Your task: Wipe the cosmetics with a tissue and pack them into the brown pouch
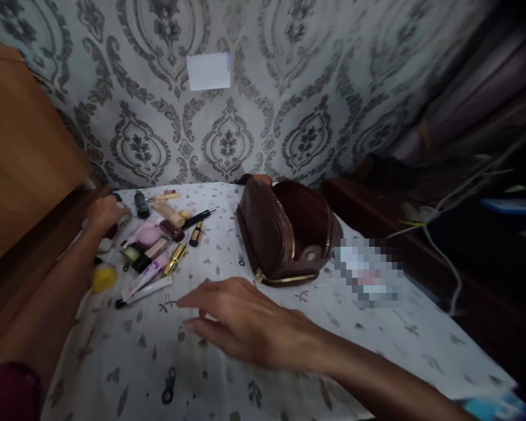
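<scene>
My left hand [104, 215] reaches to the far left end of a spread of cosmetics. Its fingers curl down over a small item that I cannot make out. Below my left forearm lies a round yellow lid [104, 278]. My right hand [245, 321] hovers over the cloth in front of the pile, thumb and fingers apart, holding nothing. Nearest to it are a white tube [151, 289] with a black cap and a gold lipstick [175, 259]. Beyond it stands a brown cosmetic bag [263, 228], unzipped and gaping.
The white printed cloth [219, 386] covers the table, against a patterned wall. A pink sponge [148, 234], a green bottle [141, 204] and a black pen-like item [199, 217] lie in the pile. A wooden panel [26, 152] borders the left; a cable [458, 280] hangs at right.
</scene>
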Available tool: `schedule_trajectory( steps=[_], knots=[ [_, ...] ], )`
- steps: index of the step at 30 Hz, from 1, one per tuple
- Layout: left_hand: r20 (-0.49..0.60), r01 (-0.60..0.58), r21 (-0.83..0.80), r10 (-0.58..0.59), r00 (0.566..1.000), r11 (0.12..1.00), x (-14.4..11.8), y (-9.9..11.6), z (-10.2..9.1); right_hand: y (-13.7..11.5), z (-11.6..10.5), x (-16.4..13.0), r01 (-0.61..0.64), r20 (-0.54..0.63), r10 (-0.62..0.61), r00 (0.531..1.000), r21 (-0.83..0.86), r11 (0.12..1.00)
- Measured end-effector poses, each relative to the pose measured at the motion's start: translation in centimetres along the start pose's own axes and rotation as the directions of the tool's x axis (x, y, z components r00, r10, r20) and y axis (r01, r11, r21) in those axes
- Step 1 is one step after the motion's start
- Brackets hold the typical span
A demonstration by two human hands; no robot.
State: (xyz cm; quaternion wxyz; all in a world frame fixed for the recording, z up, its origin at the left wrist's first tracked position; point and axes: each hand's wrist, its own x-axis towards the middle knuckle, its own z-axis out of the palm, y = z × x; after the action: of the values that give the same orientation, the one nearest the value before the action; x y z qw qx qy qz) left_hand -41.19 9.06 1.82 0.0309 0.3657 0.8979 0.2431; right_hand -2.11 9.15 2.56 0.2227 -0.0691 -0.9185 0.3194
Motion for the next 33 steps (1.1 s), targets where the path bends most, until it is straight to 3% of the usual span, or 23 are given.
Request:
schedule_trajectory(
  steps=[1,5,7,8,10,13,16,18,22,25,29,31,33],
  knots=[
    [-0.017,0.001,0.032,0.000,1.000,0.999,-0.4,0.3,-0.6,1.0,0.3,0.4,-0.035,0.071,0.034,0.997,0.008,0.999],
    [-0.133,-0.111,0.166,0.134,0.982,0.980,-3.6,2.0,-3.1,3.7,3.0,1.7,-0.246,0.047,0.241,0.969,0.183,0.952],
    [-0.073,-0.243,0.067,0.248,0.966,0.968,-6.6,3.3,-3.5,4.4,4.4,2.0,-0.272,0.049,0.271,0.961,0.324,0.906],
    [0.025,-0.306,0.001,0.306,0.952,0.952,-8.4,3.9,-3.3,4.6,5.0,2.0,-0.266,0.050,0.269,0.962,0.401,0.877],
    [0.177,-0.368,-0.138,0.388,0.904,0.920,-12.6,5.3,-2.1,4.8,5.8,1.8,-0.221,0.027,0.244,0.969,0.534,0.816],
    [0.245,-0.464,-0.256,0.521,0.818,0.848,-18.5,6.9,0.9,5.1,6.4,0.9,-0.103,-0.066,0.176,0.982,0.592,0.799],
    [0.203,-0.580,-0.206,0.614,0.763,0.789,-22.5,8.0,3.5,5.5,6.7,-0.7,-0.120,-0.061,0.172,0.983,0.490,0.863],
    [0.143,-0.632,-0.115,0.642,0.753,0.767,-24.0,8.6,4.5,5.7,6.9,-1.6,-0.170,-0.034,0.197,0.980,0.385,0.907],
    [0.041,-0.631,0.149,0.633,0.773,0.761,-25.3,9.9,5.5,5.9,8.1,-2.6,-0.122,-0.023,0.133,0.991,0.265,0.956],
    [0.037,-0.568,0.157,0.570,0.821,0.808,-24.8,10.7,6.0,6.2,9.3,-3.1,-0.120,-0.044,0.143,0.989,0.344,0.931],
    [0.069,-0.442,-0.223,0.466,0.882,0.869,-22.7,11.0,6.8,7.2,10.1,-3.6,-0.209,-0.072,0.284,0.956,0.512,0.833],
    [0.129,-0.309,-0.450,0.404,0.906,0.838,-21.8,10.8,7.3,7.5,10.0,-3.5,-0.196,-0.076,0.316,0.946,0.640,0.743],
    [0.105,-0.255,-0.576,0.379,0.919,0.777,-21.4,10.7,7.8,7.7,9.8,-3.4,-0.178,-0.073,0.329,0.941,0.722,0.668]
  ],
)
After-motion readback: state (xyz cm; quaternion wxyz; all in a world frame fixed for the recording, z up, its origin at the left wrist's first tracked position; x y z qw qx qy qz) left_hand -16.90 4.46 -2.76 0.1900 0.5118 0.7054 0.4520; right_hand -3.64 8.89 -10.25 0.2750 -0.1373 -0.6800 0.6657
